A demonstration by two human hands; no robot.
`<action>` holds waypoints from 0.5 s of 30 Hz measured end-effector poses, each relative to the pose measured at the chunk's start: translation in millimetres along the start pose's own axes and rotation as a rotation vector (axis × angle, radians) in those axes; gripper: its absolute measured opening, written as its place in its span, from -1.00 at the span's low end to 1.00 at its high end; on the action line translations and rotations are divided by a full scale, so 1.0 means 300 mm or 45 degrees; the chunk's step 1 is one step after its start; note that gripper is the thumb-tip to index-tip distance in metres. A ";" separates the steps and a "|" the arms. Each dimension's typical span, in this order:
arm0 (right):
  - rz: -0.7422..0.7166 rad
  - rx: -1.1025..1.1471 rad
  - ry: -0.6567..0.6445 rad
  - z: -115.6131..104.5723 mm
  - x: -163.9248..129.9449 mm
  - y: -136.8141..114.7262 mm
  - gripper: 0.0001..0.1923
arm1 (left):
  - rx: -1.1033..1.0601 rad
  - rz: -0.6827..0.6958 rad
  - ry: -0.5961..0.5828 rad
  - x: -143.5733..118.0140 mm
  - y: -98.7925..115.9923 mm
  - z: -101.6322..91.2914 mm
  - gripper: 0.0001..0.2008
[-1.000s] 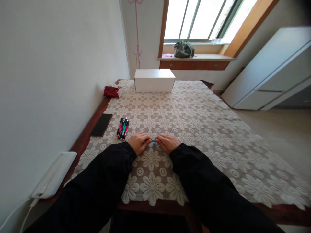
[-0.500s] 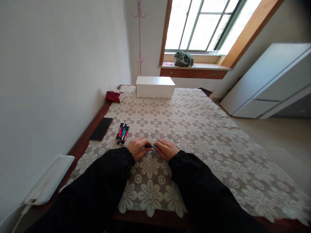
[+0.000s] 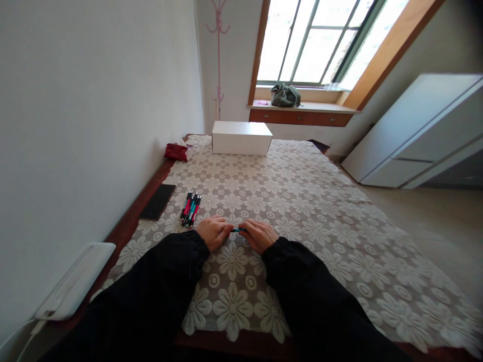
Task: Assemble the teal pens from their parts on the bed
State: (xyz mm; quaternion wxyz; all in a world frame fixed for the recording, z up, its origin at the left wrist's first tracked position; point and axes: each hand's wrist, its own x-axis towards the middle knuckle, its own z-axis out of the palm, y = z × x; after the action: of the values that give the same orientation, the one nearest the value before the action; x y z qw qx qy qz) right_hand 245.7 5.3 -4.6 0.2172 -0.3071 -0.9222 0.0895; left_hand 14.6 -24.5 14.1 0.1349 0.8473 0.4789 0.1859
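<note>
Both hands' fingers pinch one teal pen (image 3: pixel 237 230), left hand (image 3: pixel 213 232) and right hand (image 3: pixel 257 235) on opposite ends, low over the lace-covered tabletop (image 3: pixel 302 201). It looks light, stiff and smooth; best gripped along the barrel. More pens (image 3: pixel 190 207) lie just left.

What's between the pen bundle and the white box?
In the head view, only bare lace tablecloth lies between the pen bundle and the white box. The red pack and black phone lie off to the left.
</note>
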 end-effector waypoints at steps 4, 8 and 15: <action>0.062 0.035 -0.005 0.000 -0.004 -0.001 -0.90 | -0.122 0.005 0.036 -0.001 -0.004 0.004 -0.77; 0.016 0.005 -0.003 -0.003 -0.006 -0.002 -0.80 | -0.170 -0.011 0.066 -0.003 -0.003 0.010 -0.87; -0.073 -0.103 0.005 0.003 0.001 0.002 -0.78 | -0.047 -0.067 0.011 -0.001 0.013 0.005 -0.88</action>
State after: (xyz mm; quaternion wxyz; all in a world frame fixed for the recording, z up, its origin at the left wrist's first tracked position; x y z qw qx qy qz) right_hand 245.4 6.1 -5.4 0.2089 -0.2895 -0.9330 0.0452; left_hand 18.2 -26.9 14.2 0.1533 0.8309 0.4981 0.1948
